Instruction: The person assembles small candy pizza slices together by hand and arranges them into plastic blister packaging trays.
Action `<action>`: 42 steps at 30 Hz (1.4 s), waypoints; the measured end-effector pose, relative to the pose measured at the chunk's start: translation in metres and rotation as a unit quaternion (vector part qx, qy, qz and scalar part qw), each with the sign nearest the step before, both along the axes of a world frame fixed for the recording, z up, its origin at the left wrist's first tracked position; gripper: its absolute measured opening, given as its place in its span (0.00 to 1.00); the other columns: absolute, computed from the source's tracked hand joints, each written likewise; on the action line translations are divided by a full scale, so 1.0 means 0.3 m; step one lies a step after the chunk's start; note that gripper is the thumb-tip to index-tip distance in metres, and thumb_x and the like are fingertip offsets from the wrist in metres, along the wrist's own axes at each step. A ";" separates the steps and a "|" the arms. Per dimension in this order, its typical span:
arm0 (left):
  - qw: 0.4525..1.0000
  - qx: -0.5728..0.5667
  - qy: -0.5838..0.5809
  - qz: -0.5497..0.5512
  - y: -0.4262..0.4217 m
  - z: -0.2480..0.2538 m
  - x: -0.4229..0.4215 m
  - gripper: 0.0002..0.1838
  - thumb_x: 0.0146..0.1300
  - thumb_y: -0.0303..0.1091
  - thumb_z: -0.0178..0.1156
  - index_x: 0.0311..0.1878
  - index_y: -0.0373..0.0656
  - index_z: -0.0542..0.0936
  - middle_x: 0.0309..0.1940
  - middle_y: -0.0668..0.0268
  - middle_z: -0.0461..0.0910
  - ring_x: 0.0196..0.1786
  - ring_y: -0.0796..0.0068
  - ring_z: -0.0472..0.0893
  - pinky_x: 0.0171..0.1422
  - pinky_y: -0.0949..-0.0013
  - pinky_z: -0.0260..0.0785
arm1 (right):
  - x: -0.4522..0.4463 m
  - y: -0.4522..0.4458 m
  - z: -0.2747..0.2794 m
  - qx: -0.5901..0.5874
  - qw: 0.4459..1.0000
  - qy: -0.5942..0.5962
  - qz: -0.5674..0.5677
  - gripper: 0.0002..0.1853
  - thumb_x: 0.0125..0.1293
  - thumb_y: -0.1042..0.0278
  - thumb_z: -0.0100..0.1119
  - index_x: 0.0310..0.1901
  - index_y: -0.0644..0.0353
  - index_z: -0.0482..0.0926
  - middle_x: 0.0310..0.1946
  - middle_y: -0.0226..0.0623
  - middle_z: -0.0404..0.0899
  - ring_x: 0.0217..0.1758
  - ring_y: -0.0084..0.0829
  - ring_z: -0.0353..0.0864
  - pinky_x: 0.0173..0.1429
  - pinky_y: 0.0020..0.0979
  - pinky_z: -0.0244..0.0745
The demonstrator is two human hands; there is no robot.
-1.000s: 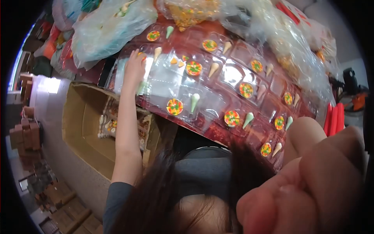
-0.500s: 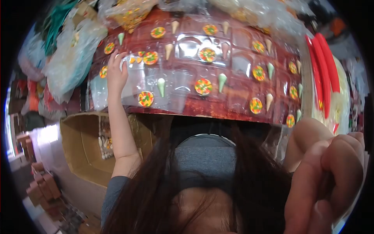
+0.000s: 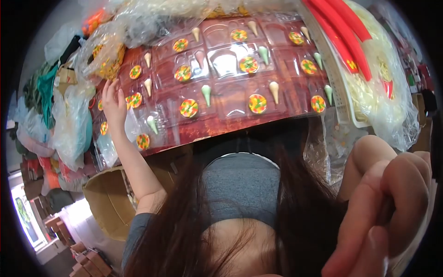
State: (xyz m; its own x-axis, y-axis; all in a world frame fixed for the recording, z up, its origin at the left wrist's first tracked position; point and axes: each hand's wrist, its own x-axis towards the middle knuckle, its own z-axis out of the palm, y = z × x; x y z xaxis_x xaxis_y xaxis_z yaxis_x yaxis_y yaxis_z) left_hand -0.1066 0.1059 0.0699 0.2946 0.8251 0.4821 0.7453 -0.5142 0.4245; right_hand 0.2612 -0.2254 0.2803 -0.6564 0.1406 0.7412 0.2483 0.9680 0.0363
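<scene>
My left hand (image 3: pixel 114 105) reaches over the left part of the clear plastic blister trays (image 3: pixel 226 108), its fingers extended and somewhat apart. Just right of its fingertips lies a round toy pizza piece (image 3: pixel 134 99), and a cream toy ice cream cone (image 3: pixel 147 87) is close by. More toy pizzas (image 3: pixel 188 108) and green toy cones (image 3: pixel 206 95) sit spread over the trays. Close to the camera at lower right is my right hand (image 3: pixel 392 207), its fingers curled together; whatever they may hold is hidden.
The trays lie on a red-brown patterned table (image 3: pixel 184 134). Plastic bags (image 3: pixel 104 55) line its back and left. A white basket (image 3: pixel 344 99) with red tube-like bags (image 3: pixel 339 32) stands at right. Below the left edge is an open cardboard box (image 3: pixel 108 203).
The head view has turned, so the table appears tilted and the basket shows more fully. My left hand appears farther left and lower. My right hand stays curled near the camera.
</scene>
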 end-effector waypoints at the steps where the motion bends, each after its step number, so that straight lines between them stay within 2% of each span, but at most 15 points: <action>1: 1.000 0.005 0.003 -0.006 -0.005 0.013 0.021 0.15 0.64 0.28 0.54 0.54 0.43 0.78 0.62 0.56 0.72 0.63 0.58 0.72 0.63 0.65 0.65 | 0.023 -0.025 -0.003 0.006 1.000 0.003 -0.008 0.11 0.58 0.70 0.56 0.21 0.55 0.68 0.18 0.27 0.64 0.19 0.27 0.59 0.25 0.27 0.61; 12: 0.996 0.035 0.065 -0.059 -0.079 0.113 0.270 0.16 0.65 0.30 0.54 0.55 0.41 0.78 0.59 0.56 0.74 0.63 0.58 0.72 0.64 0.65 0.64 | 0.127 -0.240 -0.117 0.062 0.980 0.027 -0.186 0.13 0.60 0.69 0.54 0.20 0.54 0.66 0.15 0.26 0.61 0.16 0.26 0.56 0.22 0.26 0.59; 18: 0.993 0.041 0.058 -0.095 -0.112 0.097 0.351 0.16 0.64 0.30 0.54 0.55 0.40 0.78 0.59 0.57 0.75 0.63 0.59 0.73 0.64 0.65 0.65 | 0.139 -0.339 -0.163 0.067 0.919 0.027 -0.387 0.14 0.62 0.69 0.53 0.19 0.54 0.65 0.13 0.26 0.60 0.14 0.25 0.54 0.21 0.25 0.57; 23: 0.994 0.036 0.045 -0.088 -0.131 0.067 0.343 0.16 0.63 0.28 0.55 0.55 0.40 0.78 0.58 0.57 0.76 0.61 0.60 0.74 0.64 0.65 0.65 | 0.209 -0.366 -0.411 -0.143 0.768 -0.011 -0.625 0.15 0.63 0.69 0.53 0.18 0.53 0.64 0.11 0.25 0.58 0.13 0.25 0.52 0.20 0.25 0.56; 25: 0.995 0.050 0.061 -0.056 -0.143 0.087 0.285 0.16 0.63 0.28 0.55 0.55 0.40 0.78 0.57 0.57 0.76 0.60 0.60 0.74 0.63 0.65 0.66 | 0.250 -0.415 -0.612 -0.285 0.710 -0.059 -0.641 0.12 0.59 0.70 0.57 0.20 0.55 0.67 0.12 0.30 0.63 0.13 0.31 0.60 0.22 0.29 0.62; 27: 0.995 0.055 0.060 -0.050 -0.105 0.048 0.190 0.16 0.61 0.26 0.55 0.53 0.39 0.78 0.56 0.57 0.77 0.59 0.61 0.75 0.63 0.65 0.66 | 0.343 -0.521 -0.851 -0.392 0.591 -0.151 -0.688 0.10 0.60 0.64 0.56 0.23 0.59 0.73 0.17 0.43 0.76 0.19 0.47 0.73 0.26 0.40 0.68; 30: 0.997 0.056 0.048 0.002 -0.153 0.045 0.142 0.18 0.56 0.24 0.56 0.52 0.40 0.78 0.60 0.54 0.73 0.60 0.54 0.74 0.64 0.60 0.66 | 0.602 -0.818 -1.222 -0.446 0.414 -0.140 -0.781 0.14 0.63 0.59 0.50 0.45 0.57 0.76 0.28 0.45 0.80 0.28 0.48 0.78 0.33 0.43 0.73; 31: 0.996 0.063 0.056 0.023 -0.162 0.042 0.118 0.18 0.56 0.25 0.56 0.52 0.41 0.78 0.60 0.53 0.73 0.60 0.53 0.74 0.63 0.60 0.66 | 0.727 -0.908 -1.335 -0.445 0.418 -0.049 -0.791 0.19 0.65 0.57 0.48 0.53 0.56 0.76 0.31 0.46 0.82 0.31 0.49 0.80 0.36 0.43 0.74; 32: 0.995 0.066 0.064 0.040 -0.171 0.040 0.098 0.18 0.57 0.26 0.56 0.52 0.41 0.78 0.60 0.53 0.73 0.60 0.52 0.74 0.63 0.60 0.67 | 0.867 -0.971 -1.403 -0.533 0.567 0.317 -0.543 0.19 0.67 0.60 0.44 0.55 0.56 0.76 0.33 0.47 0.82 0.33 0.49 0.81 0.38 0.45 0.74; 33: 0.997 0.047 0.032 0.057 -0.181 0.041 0.084 0.17 0.56 0.26 0.57 0.51 0.42 0.79 0.60 0.54 0.73 0.60 0.53 0.74 0.62 0.61 0.67 | 0.990 -1.014 -1.447 -0.574 0.520 0.611 -0.164 0.19 0.69 0.63 0.41 0.57 0.57 0.75 0.34 0.48 0.82 0.35 0.49 0.81 0.41 0.46 0.75; 35: 0.994 0.025 -0.015 0.102 -0.201 0.051 0.059 0.17 0.54 0.26 0.57 0.50 0.43 0.79 0.58 0.57 0.75 0.59 0.58 0.75 0.62 0.64 0.67 | 0.955 -0.756 -1.356 -0.723 0.626 0.259 -0.136 0.16 0.70 0.64 0.41 0.51 0.59 0.76 0.31 0.42 0.80 0.32 0.44 0.79 0.38 0.41 0.74; 38: 0.993 0.035 -0.028 0.113 -0.172 0.032 -0.033 0.17 0.54 0.26 0.58 0.49 0.42 0.79 0.57 0.58 0.76 0.56 0.59 0.76 0.60 0.64 0.68 | 0.715 -0.451 -1.047 -0.752 0.636 -0.132 -0.108 0.14 0.71 0.64 0.42 0.45 0.62 0.77 0.29 0.36 0.79 0.28 0.38 0.77 0.35 0.37 0.73; 39: 0.993 0.038 -0.030 0.110 -0.149 0.018 -0.062 0.17 0.54 0.26 0.58 0.49 0.42 0.80 0.56 0.59 0.76 0.55 0.60 0.77 0.59 0.65 0.68 | 0.612 -0.381 -0.870 -0.852 0.486 0.047 -0.192 0.12 0.71 0.67 0.42 0.44 0.61 0.77 0.29 0.33 0.78 0.28 0.34 0.76 0.35 0.33 0.73; 41: 0.993 0.027 -0.041 0.111 -0.081 -0.008 -0.093 0.16 0.53 0.26 0.57 0.48 0.41 0.80 0.53 0.60 0.78 0.51 0.60 0.78 0.57 0.65 0.70 | 0.504 -0.311 -0.770 -0.888 0.304 0.220 -0.265 0.11 0.71 0.70 0.42 0.43 0.59 0.78 0.28 0.30 0.77 0.28 0.31 0.75 0.35 0.29 0.73; 42: 0.992 0.014 -0.051 0.116 -0.028 -0.021 -0.103 0.16 0.53 0.26 0.57 0.47 0.40 0.80 0.50 0.60 0.79 0.49 0.60 0.79 0.55 0.65 0.71 | 0.476 -0.300 -0.772 -0.870 0.346 0.195 -0.293 0.11 0.70 0.70 0.45 0.45 0.62 0.78 0.29 0.32 0.78 0.30 0.30 0.75 0.36 0.28 0.72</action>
State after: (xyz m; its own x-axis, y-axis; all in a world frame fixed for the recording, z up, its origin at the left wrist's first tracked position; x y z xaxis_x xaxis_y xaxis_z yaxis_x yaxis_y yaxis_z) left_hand -0.1376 0.0974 0.0637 0.0465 0.8504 0.5240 0.7989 -0.3466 0.4916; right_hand 0.4040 -0.3154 0.0488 -0.0350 0.6209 -0.7831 0.0780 -0.7795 -0.6216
